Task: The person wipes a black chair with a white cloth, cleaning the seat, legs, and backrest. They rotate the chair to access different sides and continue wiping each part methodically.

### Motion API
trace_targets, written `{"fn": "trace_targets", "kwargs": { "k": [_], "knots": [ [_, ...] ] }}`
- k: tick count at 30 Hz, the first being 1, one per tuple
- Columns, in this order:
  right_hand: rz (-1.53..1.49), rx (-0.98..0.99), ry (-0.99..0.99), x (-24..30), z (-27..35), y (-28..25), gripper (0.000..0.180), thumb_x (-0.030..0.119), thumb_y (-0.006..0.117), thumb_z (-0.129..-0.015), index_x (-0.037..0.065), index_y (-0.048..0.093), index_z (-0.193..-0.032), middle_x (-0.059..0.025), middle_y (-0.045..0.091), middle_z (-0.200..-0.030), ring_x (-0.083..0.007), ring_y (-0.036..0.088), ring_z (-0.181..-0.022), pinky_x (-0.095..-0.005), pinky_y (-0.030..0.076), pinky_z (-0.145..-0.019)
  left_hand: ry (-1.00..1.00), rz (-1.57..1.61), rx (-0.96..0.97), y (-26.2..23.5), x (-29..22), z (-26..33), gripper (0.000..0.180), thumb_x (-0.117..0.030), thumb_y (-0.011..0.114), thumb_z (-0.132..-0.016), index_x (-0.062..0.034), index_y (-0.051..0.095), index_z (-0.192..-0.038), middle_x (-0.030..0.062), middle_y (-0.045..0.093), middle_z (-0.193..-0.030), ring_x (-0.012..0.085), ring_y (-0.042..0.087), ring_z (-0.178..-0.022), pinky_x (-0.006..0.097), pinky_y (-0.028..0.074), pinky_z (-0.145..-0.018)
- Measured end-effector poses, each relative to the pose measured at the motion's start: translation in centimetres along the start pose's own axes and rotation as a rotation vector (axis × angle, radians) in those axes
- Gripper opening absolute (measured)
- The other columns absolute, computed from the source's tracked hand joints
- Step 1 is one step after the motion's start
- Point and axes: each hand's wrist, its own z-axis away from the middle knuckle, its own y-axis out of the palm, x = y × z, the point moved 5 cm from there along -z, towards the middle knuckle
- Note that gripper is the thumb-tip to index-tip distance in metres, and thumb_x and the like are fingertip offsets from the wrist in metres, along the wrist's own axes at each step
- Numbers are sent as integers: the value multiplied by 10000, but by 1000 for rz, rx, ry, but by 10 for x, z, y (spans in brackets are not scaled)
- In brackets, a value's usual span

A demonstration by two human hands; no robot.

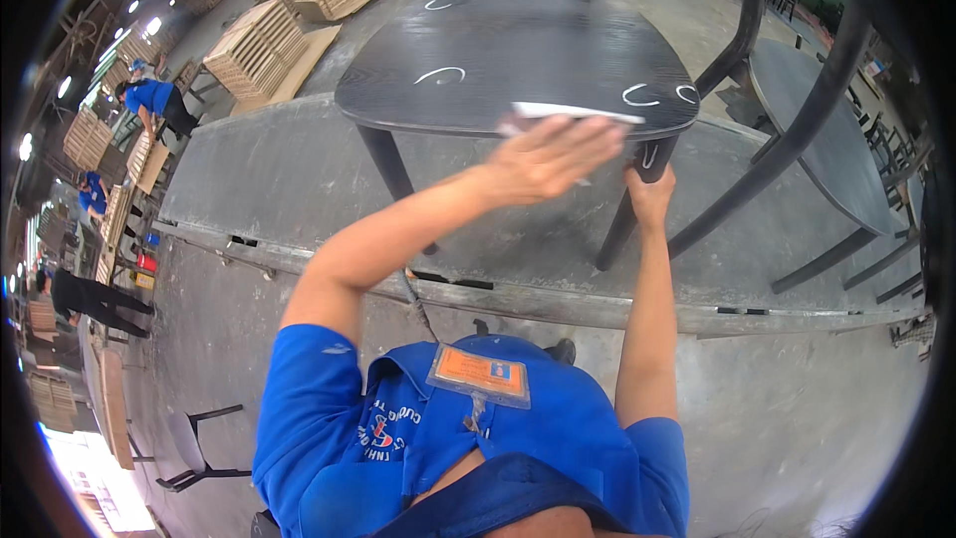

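Blue shirt (329, 448) cloth lies closest to the lens, an orange badge (478, 376) on my chest. Before me a dark chair (528, 50) stands on a grey platform (264, 169), white curved marks (440, 74) on its seat. With my left hand (553, 161), fingers outstretched, I cover a white sheet (588, 113) at the seat's near edge; blur hides whether I pinch it. My right hand (652, 195) wraps the near right leg (616, 231). Another chair (812, 100) stands to the right; slatted wood stacks (261, 52) lie beyond, left.

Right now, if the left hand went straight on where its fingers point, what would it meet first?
Likely the near right corner of the dark seat, just beyond the left hand, though motion blur leaves depth unclear.
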Motion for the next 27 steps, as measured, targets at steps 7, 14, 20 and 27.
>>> {"fn": "trace_targets", "kwargs": {
  "k": [7,14,20,27],
  "knots": [
    [79,-34,45,-1,0,4,236,116,691,-718,-20,576,-872,-55,585,-725,-120,525,-682,-290,457,-654,120,-116,-50,-14,57,74,490,-361,542,-901,-269,480,-1378,-59,347,-1509,174,274,-1417,454,108,-1194],
    [-11,-51,43,-6,-1,8,204,100,693,-708,-8,572,-832,-25,562,-691,-97,515,-650,-280,446,-610,-36,40,-116,-22,70,94,506,-181,584,-872,-123,491,-1366,41,381,-1493,254,311,-1402,474,107,-1186],
    [2,-40,29,-4,-2,8,199,95,692,-703,-6,574,-827,-21,583,-693,-93,536,-651,-275,445,-601,-143,137,-56,5,-6,3,502,-193,555,-866,-122,503,-1360,51,362,-1505,226,285,-1416,470,139,-1183],
    [-37,-69,24,-10,-1,10,209,102,704,-697,2,560,-812,-13,555,-684,-90,508,-634,-271,446,-600,-30,-26,-189,-30,82,104,409,-288,635,-843,-266,604,-1250,-53,399,-1478,196,349,-1381,466,141,-1192]
  ]
}}
